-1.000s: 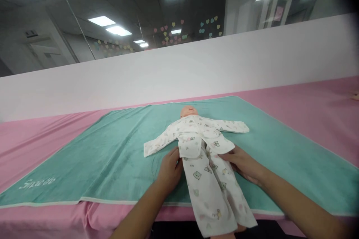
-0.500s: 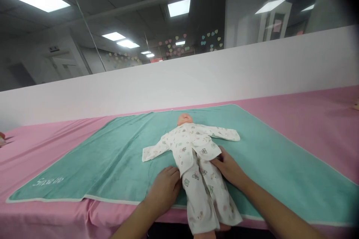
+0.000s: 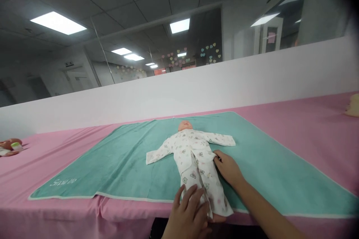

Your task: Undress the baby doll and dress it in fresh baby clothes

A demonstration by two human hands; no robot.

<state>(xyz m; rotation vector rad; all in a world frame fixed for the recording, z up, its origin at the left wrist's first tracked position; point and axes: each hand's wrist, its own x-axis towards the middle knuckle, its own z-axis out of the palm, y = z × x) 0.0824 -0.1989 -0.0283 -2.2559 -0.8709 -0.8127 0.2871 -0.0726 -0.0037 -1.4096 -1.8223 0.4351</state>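
A baby doll (image 3: 185, 124) lies on its back on a green towel (image 3: 126, 164). It wears a white printed jacket (image 3: 185, 145) with both sleeves spread out, and matching trousers (image 3: 217, 194). My left hand (image 3: 189, 211) is over the lower trouser leg on the left, fingers apart, hiding that leg's end. At the jacket's lower right edge is my right hand (image 3: 228, 168), its thumb and fingers closed on the hem. A bare foot (image 3: 218, 218) shows below the right trouser leg.
A pink cloth (image 3: 67, 213) covers the table under the towel. Another doll (image 3: 9, 145) lies at the far left beside a green-capped bottle (image 3: 17, 146). Part of a beige object (image 3: 352, 106) shows at the right edge. A low white wall (image 3: 196, 89) runs behind, with glass above.
My left hand has moved from beside the doll's hip down and right onto the trouser leg, its fingers spreading. My right hand stays by the jacket hem. The view has tilted up slightly.
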